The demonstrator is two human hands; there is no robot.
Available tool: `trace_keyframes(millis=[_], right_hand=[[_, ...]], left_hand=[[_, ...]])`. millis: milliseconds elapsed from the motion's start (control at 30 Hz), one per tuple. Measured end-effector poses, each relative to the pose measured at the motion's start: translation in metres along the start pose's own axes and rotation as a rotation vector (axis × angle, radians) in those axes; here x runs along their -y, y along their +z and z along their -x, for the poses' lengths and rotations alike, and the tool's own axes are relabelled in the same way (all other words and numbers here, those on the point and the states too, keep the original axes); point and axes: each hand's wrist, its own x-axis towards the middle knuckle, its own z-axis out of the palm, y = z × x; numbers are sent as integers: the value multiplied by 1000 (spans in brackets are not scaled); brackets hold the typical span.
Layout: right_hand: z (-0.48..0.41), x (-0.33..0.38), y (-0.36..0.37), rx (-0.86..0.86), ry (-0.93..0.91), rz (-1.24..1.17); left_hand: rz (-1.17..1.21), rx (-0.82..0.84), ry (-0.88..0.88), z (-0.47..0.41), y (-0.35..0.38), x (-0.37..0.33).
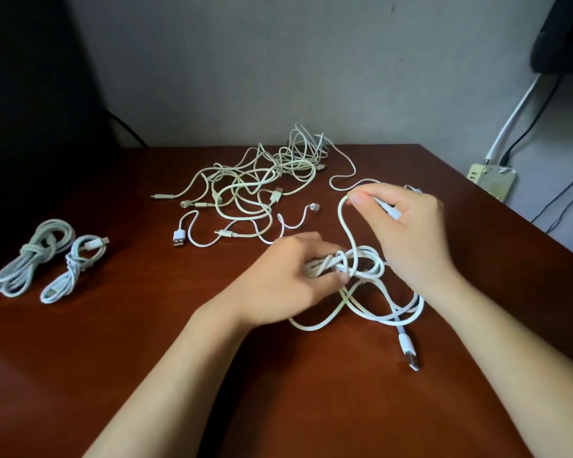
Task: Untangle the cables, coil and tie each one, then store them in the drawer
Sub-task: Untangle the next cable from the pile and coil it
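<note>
Currently in work: white cable (356,256) is lying in loose loops on the table's (146,342) front-right part, with its USB plug (405,342) nearest the viewer.
Left hand (288,279): is gripping the cable's bunched loops.
Right hand (407,233): is pinching a strand near its other end, raised above the loops.
Tangled pile (262,180): is sitting behind the hands.
Tied bundles: larger bundle (33,256) and smaller bundle (75,269) are lying side by side at left.
</note>
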Motion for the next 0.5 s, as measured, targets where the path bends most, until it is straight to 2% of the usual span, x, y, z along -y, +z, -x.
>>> trace_keyframes(millis=[133, 267, 500], right_hand=[[1, 8, -2, -26, -65, -36], [4, 21, -4, 19, -214, -60], [24, 41, 5, 377, -459, -92]], left_hand=[[17, -2, -56, -1, 1, 3], [83, -116, -129, -6, 1, 11], [278, -263, -218, -7, -6, 18]])
